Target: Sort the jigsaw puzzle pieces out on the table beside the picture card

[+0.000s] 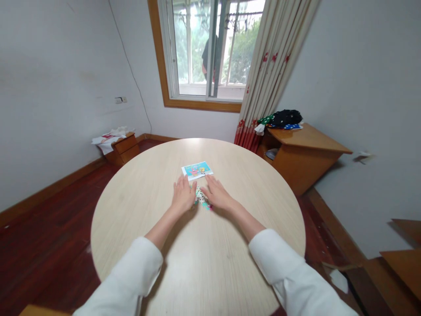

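Note:
A small pile of puzzle pieces [201,196], mostly pale with a few teal and pink ones, lies on the round table [204,272]. My left hand [184,193] rests along the pile's left side, fingers stretched forward and thumb toward the pieces. On the other side, my right hand [217,192] is stretched out the same way. Neither hand is closed round anything, though both partly cover the pile's edges. Just beyond the fingertips lies a blue picture card [199,169] with cartoon figures and a white border.
A wooden cabinet [305,149] stands at the right, with dark and patterned cloth [286,118] on top. White cloth [112,138] covers part of a small wooden nightstand [126,149] at the left. Behind the table are a window [213,48] and a long curtain [269,57].

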`<state>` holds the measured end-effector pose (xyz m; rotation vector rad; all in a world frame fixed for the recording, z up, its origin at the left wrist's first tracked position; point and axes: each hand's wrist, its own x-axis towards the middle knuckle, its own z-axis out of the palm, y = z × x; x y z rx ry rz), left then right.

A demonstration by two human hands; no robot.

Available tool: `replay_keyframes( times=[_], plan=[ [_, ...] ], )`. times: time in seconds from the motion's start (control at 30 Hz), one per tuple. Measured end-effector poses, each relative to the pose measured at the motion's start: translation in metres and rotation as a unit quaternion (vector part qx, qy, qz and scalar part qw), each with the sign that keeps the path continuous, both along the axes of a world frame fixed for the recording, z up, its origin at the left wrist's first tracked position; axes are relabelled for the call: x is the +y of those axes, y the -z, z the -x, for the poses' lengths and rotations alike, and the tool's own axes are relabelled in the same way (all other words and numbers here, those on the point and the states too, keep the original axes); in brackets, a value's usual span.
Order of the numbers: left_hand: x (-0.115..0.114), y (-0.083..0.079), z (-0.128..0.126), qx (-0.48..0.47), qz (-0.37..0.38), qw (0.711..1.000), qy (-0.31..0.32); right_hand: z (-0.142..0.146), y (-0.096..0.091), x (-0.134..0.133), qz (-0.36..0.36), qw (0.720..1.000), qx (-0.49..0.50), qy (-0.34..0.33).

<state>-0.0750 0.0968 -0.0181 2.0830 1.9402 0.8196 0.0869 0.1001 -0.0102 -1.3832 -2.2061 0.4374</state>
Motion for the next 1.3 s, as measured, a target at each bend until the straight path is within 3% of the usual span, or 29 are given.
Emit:
replay_keyframes(
  times=[0.13, 0.23, 0.33, 0.47, 1.3],
  plan=[
    [-0.034, -0.002, 0.043, 0.123, 0.008, 0.992, -0.02, -0.034, -0.008, -0.028, 0.0, 0.987, -0.136, 0.089],
    [-0.058, 0.012, 0.058, 0.184, 0.042, 0.982, 0.012, -0.048, 0.008, -0.05, 0.027, 0.975, -0.199, 0.094],
    [-0.07, 0.026, 0.057, 0.218, 0.068, 0.971, 0.069, -0.049, 0.025, -0.064, 0.062, 0.967, -0.232, 0.083],
    [-0.071, 0.032, 0.053, 0.236, 0.06, 0.966, 0.091, -0.046, 0.031, -0.068, 0.058, 0.966, -0.239, 0.077],
    [-0.072, 0.03, 0.051, 0.242, 0.057, 0.966, 0.076, -0.046, 0.03, -0.066, 0.054, 0.967, -0.237, 0.081]
  ],
)
